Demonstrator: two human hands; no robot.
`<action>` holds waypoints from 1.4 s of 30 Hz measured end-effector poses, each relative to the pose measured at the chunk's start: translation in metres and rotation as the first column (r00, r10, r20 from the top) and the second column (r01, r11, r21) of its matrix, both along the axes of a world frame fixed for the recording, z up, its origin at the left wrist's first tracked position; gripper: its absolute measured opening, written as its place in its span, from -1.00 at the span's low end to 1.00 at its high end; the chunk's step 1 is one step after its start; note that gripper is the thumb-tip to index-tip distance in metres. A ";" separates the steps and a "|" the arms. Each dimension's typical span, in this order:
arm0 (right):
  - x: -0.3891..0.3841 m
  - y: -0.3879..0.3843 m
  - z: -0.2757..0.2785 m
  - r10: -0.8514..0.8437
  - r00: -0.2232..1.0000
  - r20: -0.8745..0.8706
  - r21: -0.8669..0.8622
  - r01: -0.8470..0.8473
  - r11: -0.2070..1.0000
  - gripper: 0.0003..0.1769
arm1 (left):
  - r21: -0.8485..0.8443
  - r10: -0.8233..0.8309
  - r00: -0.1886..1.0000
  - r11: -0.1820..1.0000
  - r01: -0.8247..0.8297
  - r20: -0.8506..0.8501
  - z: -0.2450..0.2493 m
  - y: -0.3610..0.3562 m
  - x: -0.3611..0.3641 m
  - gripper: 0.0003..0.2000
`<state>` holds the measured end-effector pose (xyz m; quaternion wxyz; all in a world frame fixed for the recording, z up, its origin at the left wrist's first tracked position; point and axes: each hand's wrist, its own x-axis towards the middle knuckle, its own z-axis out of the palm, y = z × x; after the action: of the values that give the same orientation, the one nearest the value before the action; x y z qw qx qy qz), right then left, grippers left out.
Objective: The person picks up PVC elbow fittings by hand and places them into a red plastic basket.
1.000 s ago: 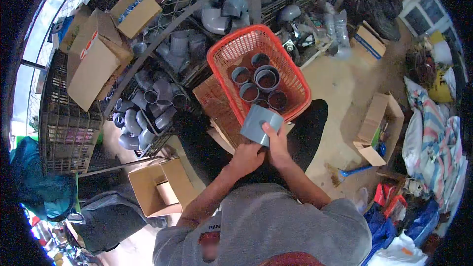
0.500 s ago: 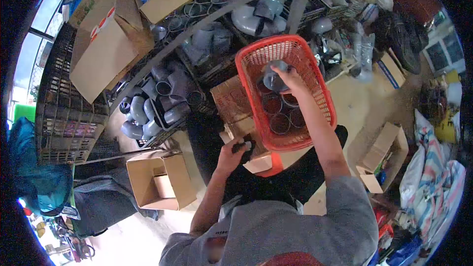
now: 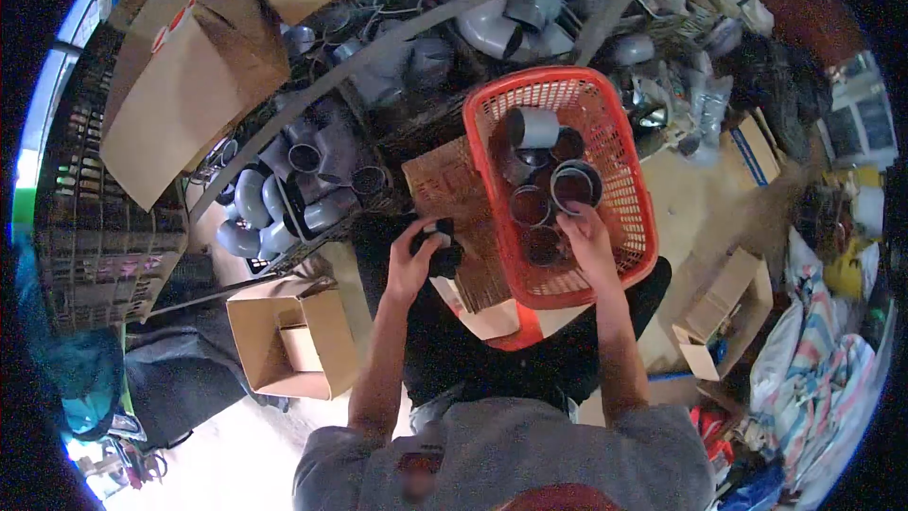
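Note:
A red plastic basket point(image 3: 646, 270) rests over my lap, holding several grey pipe fittings. My right hand point(image 3: 588, 244) is inside it, fingers closed on the near rim of a round grey fitting point(image 3: 575, 185). Another grey fitting point(image 3: 535, 128) lies on its side toward the basket's far end. To the left of the basket, my left hand point(image 3: 413, 255) is wrapped round a small dark object with a pale part point(image 3: 437, 238), too small to name. A flattened brown cardboard piece point(image 3: 445, 180) lies between the left hand and the basket.
Grey elbow fittings point(image 3: 255, 213) fill a crate at the left. An open cardboard box point(image 3: 336, 350) stands on the floor at lower left, another point(image 3: 756, 317) at the right. A large carton point(image 3: 180, 85) and a metal bar point(image 3: 397, 33) are beyond.
My right hand has moved nearer within the basket, off the fitting at the far end and onto another. My left hand has shifted slightly left and away from me, keeping its dark object.

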<state>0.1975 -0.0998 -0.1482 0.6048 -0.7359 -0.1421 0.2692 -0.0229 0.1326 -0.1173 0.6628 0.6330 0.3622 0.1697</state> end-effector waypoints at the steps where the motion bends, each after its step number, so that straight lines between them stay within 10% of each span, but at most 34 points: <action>1: -0.004 -0.004 0.001 0.021 1.000 -0.005 0.007 -0.021 1.000 -0.57 | 0.052 -0.009 1.000 0.999 0.008 0.026 -0.014 0.013 0.009 -0.72; 8: -0.038 -0.045 0.047 -0.019 0.999 0.037 -0.168 0.025 0.986 -0.64 | 0.413 0.047 0.985 0.910 0.027 -0.167 -0.077 0.142 0.105 -0.69; 10: -0.041 -0.064 0.046 0.115 0.919 0.378 -0.298 0.003 0.955 -0.65 | 0.513 0.018 0.970 0.851 0.113 -0.243 -0.155 0.207 0.141 -0.63; 18: -0.039 -0.091 0.029 0.150 0.780 0.608 -0.421 0.157 0.893 -0.72 | 0.816 0.078 0.860 0.368 0.445 -0.504 -0.165 0.330 0.266 -0.20; 21: -0.040 -0.085 0.011 0.224 0.769 0.598 -0.505 0.145 0.851 -0.72 | 0.858 0.167 0.843 0.160 0.488 -0.511 -0.186 0.373 0.300 -0.23; 27: -0.034 -0.079 0.004 0.281 0.725 0.629 -0.570 0.185 0.801 -0.75 | 0.630 0.314 0.562 0.191 0.752 -0.766 -0.165 0.385 0.320 -0.35; 30: -0.038 -0.085 -0.005 0.274 0.732 0.624 -0.574 0.192 0.796 -0.76 | 0.737 0.265 0.709 0.014 0.675 -0.654 -0.192 0.401 0.288 -0.41; 34: -0.038 -0.085 0.004 0.287 0.743 0.605 -0.574 0.156 0.804 -0.75 | 0.793 0.233 0.760 0.108 0.600 -0.606 -0.166 0.360 0.248 -0.52; 36: -0.039 -0.084 0.004 0.247 0.729 0.638 -0.528 0.182 0.829 -0.75 | 0.909 0.137 0.928 -0.196 0.368 -0.346 -0.171 0.357 0.223 -0.64; 37: -0.038 -0.083 0.011 0.249 0.732 0.634 -0.520 0.165 0.838 -0.75 | 0.912 0.141 0.932 -0.201 0.357 -0.333 -0.149 0.340 0.215 -0.64; 39: -0.040 -0.083 0.011 0.215 0.722 0.658 -0.467 0.166 0.869 -0.75 | 0.901 0.110 0.907 0.211 0.379 -0.407 -0.089 0.280 0.201 -0.72; 42: -0.040 -0.079 0.027 0.170 0.698 0.695 -0.379 0.155 0.913 -0.73 | 0.984 0.122 0.979 0.096 0.151 -0.162 -0.048 0.223 0.164 -0.75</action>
<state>0.1571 -0.1791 -0.1209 0.3325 -0.8909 -0.3093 -0.0120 0.1408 0.3558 -0.1649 0.0253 0.9305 0.2123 0.2973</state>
